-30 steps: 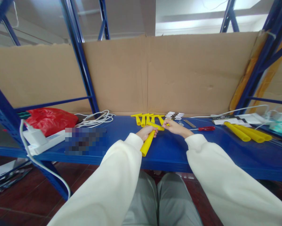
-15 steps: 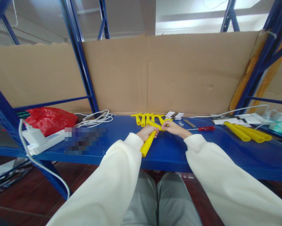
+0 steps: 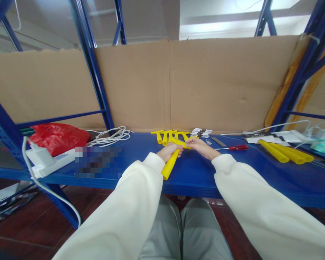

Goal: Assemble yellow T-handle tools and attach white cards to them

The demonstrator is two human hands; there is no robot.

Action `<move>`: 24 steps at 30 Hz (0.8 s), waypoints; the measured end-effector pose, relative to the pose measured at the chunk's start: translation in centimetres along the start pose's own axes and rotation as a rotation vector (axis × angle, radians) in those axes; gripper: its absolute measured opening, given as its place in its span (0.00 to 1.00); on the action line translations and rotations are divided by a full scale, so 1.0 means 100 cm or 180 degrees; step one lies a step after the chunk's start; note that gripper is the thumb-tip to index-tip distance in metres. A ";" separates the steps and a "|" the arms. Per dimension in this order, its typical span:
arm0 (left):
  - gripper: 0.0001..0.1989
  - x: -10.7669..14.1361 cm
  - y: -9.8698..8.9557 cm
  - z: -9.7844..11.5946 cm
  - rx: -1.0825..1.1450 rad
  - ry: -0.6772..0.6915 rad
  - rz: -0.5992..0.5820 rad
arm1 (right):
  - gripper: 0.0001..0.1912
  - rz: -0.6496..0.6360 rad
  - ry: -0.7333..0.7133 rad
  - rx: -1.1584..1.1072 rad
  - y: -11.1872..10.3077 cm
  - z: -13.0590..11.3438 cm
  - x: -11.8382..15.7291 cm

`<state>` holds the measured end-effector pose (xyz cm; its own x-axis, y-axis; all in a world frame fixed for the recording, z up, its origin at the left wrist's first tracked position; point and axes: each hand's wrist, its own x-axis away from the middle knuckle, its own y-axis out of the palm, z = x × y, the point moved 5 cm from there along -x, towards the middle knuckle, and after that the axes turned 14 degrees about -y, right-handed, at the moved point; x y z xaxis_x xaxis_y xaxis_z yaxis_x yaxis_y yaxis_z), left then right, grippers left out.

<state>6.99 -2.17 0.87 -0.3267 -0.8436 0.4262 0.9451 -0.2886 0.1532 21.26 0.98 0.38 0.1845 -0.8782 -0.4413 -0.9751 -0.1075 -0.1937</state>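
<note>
My left hand (image 3: 168, 151) is wrapped round a yellow T-shaped plastic piece (image 3: 170, 167), whose wide tube points down toward the table's front edge. My right hand (image 3: 198, 146) has its fingers pressed together at the right end of that piece's crossbar. Whether those fingers also hold something small cannot be made out. Behind the hands lies a row of several similar yellow pieces (image 3: 165, 138). White-and-black sticks (image 3: 201, 133) lie to their right, with small metal parts (image 3: 209, 142) in front.
A red screwdriver (image 3: 238, 147) lies right of my right hand. Yellow tubes (image 3: 292, 153) rest farther right. At left are a white power strip (image 3: 56, 163), a red bag (image 3: 59, 139) and a coiled white cable (image 3: 112, 136). Cardboard (image 3: 195, 86) stands behind.
My right hand has shifted slightly at the crossbar's end, its fingers now extended more along it. My left hand and the yellow piece have hardly moved.
</note>
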 end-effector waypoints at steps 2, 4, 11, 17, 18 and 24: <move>0.10 -0.001 0.000 0.000 0.0005 -0.0004 -0.0046 | 0.08 -0.0082 0.0115 -0.0325 0.003 -0.001 0.003; 0.09 -0.001 0.000 0.000 -0.0008 -0.0017 -0.0043 | 0.07 -0.0107 0.0162 -0.0494 0.005 -0.003 0.004; 0.12 0.007 0.003 0.002 -0.0009 0.0000 0.0072 | 0.12 0.0082 0.0339 -0.0601 0.006 -0.003 0.004; 0.11 0.014 0.002 0.005 0.0151 0.0027 0.0053 | 0.14 0.0312 0.0044 0.0206 -0.012 -0.011 -0.006; 0.11 0.015 0.002 0.005 0.0187 0.0033 0.0073 | 0.15 0.0600 -0.0105 0.0591 -0.026 -0.016 -0.010; 0.12 0.016 0.000 0.005 0.0296 -0.0039 0.0237 | 0.14 0.0878 -0.0049 0.3601 -0.135 -0.045 -0.001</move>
<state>6.43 -3.29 1.97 -0.2562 -0.8553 0.4503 0.9623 -0.1816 0.2024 33.83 0.41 7.02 -0.0079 -0.8004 -0.5995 -0.3178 0.5704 -0.7574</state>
